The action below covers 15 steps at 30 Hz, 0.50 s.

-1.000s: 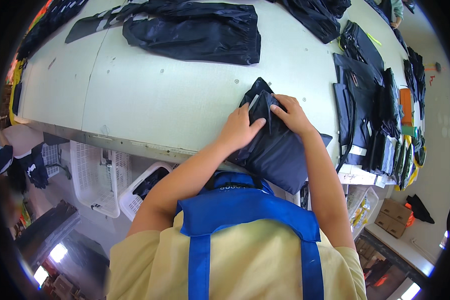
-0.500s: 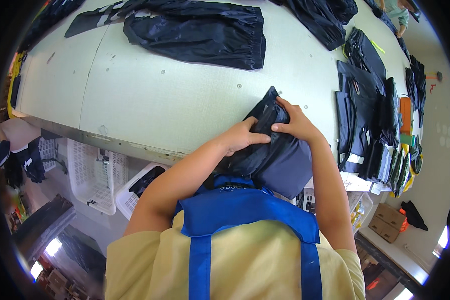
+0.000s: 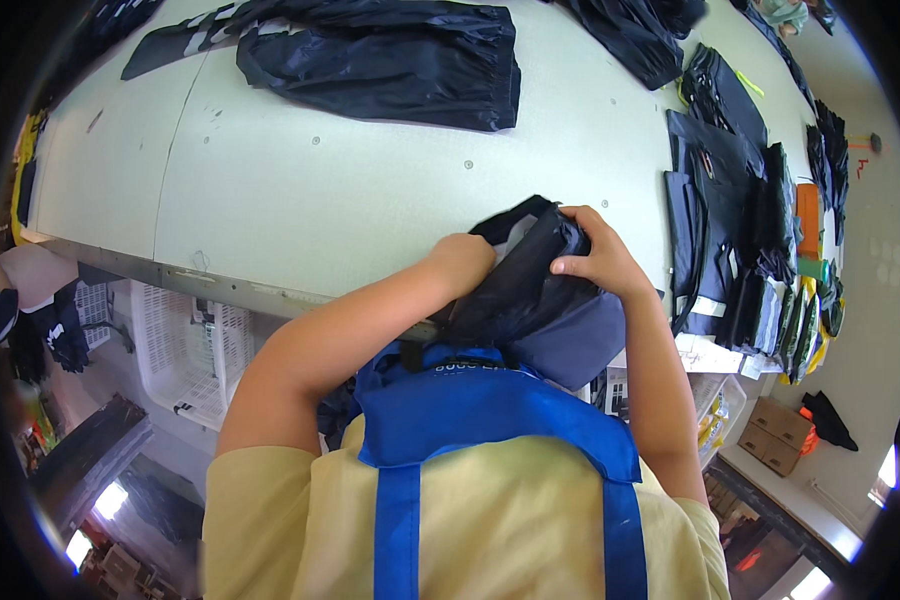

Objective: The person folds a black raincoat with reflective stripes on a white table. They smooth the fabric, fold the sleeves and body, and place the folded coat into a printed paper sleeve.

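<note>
At the table's near edge lies a folded black garment (image 3: 515, 285), in thin, shiny cloth, bunched up with a lighter grey inner face showing at its upper fold. A smooth dark grey-blue part (image 3: 575, 345) hangs toward my blue apron. My right hand (image 3: 608, 258) grips the garment's upper right edge, thumb on the near side and fingers over the far side. At the left of the bundle, my left hand (image 3: 463, 262) reaches under the raised fold, and its fingers are hidden in the cloth.
Black trousers (image 3: 390, 65) lie flat across the far side of the white table (image 3: 300, 200). Stacks of folded dark garments (image 3: 715, 190) stand at the right, near an orange box (image 3: 808, 222). White plastic baskets (image 3: 185, 340) sit below the left edge. Cardboard boxes (image 3: 773, 435) are at the lower right.
My left hand has gone from pressing on top of the garment to reaching into its left side. The upper fold has been lifted and opened. My right hand keeps its grip on the edge.
</note>
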Motion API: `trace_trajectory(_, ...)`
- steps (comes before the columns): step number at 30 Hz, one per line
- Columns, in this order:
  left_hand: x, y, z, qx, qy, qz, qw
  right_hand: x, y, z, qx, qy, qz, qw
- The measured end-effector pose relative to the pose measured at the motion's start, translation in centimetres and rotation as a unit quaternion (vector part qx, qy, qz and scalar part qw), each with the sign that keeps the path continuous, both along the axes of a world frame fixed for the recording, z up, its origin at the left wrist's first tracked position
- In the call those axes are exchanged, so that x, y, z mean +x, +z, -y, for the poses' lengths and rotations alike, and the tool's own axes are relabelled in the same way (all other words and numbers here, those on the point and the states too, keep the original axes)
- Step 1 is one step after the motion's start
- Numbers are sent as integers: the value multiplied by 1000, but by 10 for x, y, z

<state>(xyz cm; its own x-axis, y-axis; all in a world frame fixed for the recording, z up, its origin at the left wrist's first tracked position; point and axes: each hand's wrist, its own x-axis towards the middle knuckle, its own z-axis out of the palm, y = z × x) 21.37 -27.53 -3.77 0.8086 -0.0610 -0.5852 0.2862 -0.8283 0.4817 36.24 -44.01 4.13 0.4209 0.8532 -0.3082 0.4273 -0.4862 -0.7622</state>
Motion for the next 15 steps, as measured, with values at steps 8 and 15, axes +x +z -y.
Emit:
trace_trajectory(8, -25, -19, 14, -178, 369, 189, 893, -15, -24, -1, 43, -28, 64, 997)
trace_trajectory(15, 18, 4, 2, 50, 251, 408, 876, -40, -31, -18, -78, 5, 282, 956)
